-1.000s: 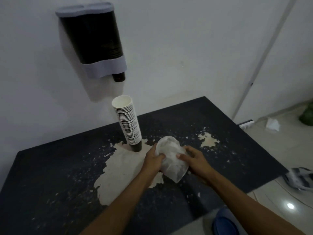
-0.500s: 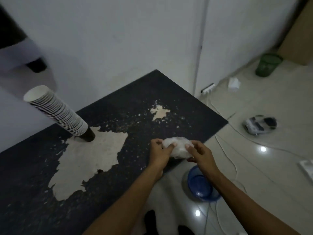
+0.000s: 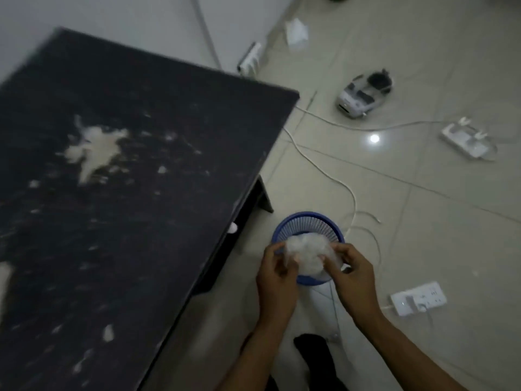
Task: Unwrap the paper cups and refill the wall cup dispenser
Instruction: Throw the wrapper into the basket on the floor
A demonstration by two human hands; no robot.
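A crumpled clear plastic wrapper (image 3: 306, 251) is bunched into a ball between both my hands. My left hand (image 3: 277, 280) grips its left side and my right hand (image 3: 355, 280) grips its right side. The ball hangs just above a blue round waste basket (image 3: 307, 221) on the floor, right of the table. The cup stack and the wall dispenser are out of view.
The dark, worn table (image 3: 127, 193) fills the left. White cables (image 3: 332, 176) trail over the tiled floor. A power strip (image 3: 418, 298) lies right of my hands, a white device (image 3: 365, 95) and another strip (image 3: 468, 141) farther off.
The view swung right and down, away from the cup stack and dispenser. Both hands carried the balled wrapper off the table edge to above the blue basket.
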